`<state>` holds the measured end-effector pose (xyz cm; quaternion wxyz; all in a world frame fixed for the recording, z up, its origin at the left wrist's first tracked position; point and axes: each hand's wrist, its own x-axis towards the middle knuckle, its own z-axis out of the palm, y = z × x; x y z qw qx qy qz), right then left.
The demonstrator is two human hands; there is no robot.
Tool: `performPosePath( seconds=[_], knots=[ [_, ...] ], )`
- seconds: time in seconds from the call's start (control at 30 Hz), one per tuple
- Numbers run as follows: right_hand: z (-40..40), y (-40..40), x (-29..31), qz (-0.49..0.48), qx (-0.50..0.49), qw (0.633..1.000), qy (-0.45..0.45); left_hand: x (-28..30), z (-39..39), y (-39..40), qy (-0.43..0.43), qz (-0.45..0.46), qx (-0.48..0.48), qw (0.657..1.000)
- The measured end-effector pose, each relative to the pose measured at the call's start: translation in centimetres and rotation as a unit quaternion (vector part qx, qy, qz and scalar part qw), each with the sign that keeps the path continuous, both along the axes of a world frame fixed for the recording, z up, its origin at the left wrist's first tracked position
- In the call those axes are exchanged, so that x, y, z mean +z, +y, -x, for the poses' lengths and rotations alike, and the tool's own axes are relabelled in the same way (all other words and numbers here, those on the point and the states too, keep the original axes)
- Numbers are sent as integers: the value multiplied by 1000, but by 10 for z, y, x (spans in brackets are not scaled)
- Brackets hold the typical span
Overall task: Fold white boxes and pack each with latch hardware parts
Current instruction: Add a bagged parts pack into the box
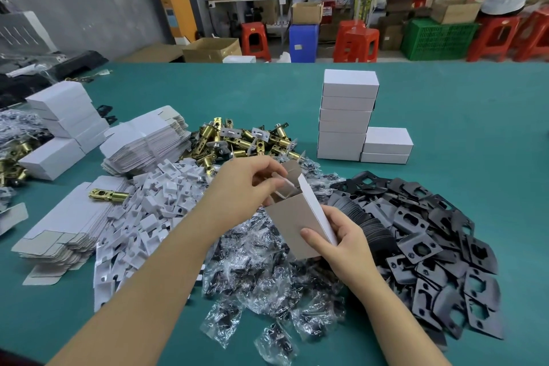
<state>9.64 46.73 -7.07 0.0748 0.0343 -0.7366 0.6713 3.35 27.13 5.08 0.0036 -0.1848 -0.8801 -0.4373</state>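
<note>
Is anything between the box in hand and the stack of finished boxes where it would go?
Nothing tall. The box, held by both hands, sits above the bagged parts; between it and the stack lie only low latches and green table. A lift clears them.

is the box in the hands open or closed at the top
Open. The box is held tilted, its top flaps still standing up; the left hand pinches at the opening while the right hand grips its lower end. Contents cannot be told.
</note>
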Motion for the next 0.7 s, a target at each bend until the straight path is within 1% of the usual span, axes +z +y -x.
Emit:
performPosePath(
  seconds=[0.17,0.27,0.4,0.6,0.7],
  knots=[
    [0,0,-2,13,2,1000,-11,0,0,5,28,54,-21,998],
    [0,-1,-2,15,8,1000,-11,2,-1,9,22,69,-38,997],
    [-2,-3,1,21,15,1000,-16,1,3,17,7,113,-41,993],
    [-1,-3,0,56,18,998,-29,2,11,19,-22,117,-55,991],
    [0,-3,-1,103,19,994,-39,3,14,19,-7,125,-55,991]
  ],
)
